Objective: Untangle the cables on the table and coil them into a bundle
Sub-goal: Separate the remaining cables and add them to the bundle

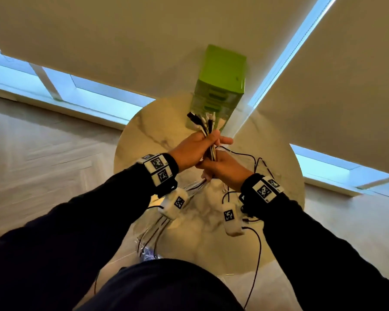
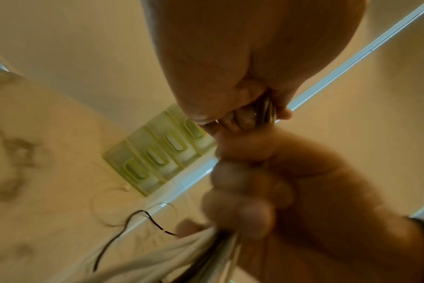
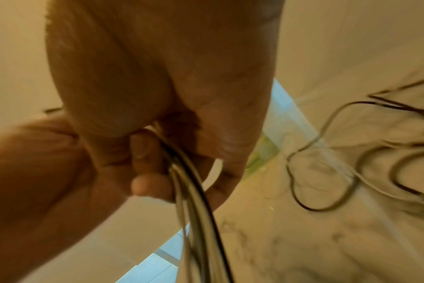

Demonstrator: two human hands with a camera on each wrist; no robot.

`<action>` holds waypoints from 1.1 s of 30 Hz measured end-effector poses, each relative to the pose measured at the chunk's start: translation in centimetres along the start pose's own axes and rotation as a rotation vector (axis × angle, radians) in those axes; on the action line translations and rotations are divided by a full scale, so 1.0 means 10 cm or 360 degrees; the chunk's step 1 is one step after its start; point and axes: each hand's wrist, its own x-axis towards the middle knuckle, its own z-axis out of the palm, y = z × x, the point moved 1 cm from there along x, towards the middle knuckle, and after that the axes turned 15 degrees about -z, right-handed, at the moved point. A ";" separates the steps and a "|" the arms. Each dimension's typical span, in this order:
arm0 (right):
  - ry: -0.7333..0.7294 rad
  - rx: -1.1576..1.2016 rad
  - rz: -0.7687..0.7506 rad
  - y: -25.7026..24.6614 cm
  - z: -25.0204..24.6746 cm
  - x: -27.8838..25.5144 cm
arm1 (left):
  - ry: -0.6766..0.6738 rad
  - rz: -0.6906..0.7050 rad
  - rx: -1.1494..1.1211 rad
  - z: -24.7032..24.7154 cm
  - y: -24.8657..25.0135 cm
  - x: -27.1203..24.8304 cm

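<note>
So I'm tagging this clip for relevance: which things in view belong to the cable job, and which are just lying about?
Part of the job:
- bunch of black and white cables, gripped by left hand and right hand
- loose black cable loops on the round marble table

Lying about:
- green plastic drawer unit at the table's far edge

Head view looks steeply down at the table [image 1: 144, 131]; both wrist views sit close, sharing it.

Round marble table [image 1: 144, 131], herringbone floor [image 1: 43, 153], window blinds [image 1: 121, 41]
</note>
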 end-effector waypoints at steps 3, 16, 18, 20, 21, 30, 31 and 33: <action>0.0352 -0.0213 0.0135 0.36 -0.03 -0.10 | -0.0068 0.0008 -0.0056 0.21 0.02 0.16; -0.0317 -0.0450 0.0078 1.06 -0.37 -0.64 | -0.0023 -0.0249 -0.0405 0.63 -0.27 0.60; -0.0042 -0.0494 0.0056 1.21 -0.74 -0.71 | -0.0037 -0.0248 -0.0350 0.70 -0.26 0.69; 0.0267 -0.0634 0.0164 1.47 -1.12 -0.74 | -0.0038 -0.0278 -0.0279 0.81 -0.27 0.77; 0.0400 -0.0726 0.0236 1.62 -1.30 -0.75 | -0.0035 -0.0296 -0.0262 0.85 -0.29 0.81; 0.0175 -0.1129 0.0649 2.51 -1.65 -0.83 | 0.0024 -0.0427 -0.0147 1.32 -0.44 1.10; 0.0145 -0.1136 0.0560 2.49 -1.56 -0.78 | 0.0023 -0.0435 -0.0157 1.35 -0.46 1.14; 0.0017 -0.1134 0.0423 2.44 -1.42 -0.66 | 0.0040 -0.0467 -0.0142 1.42 -0.48 1.21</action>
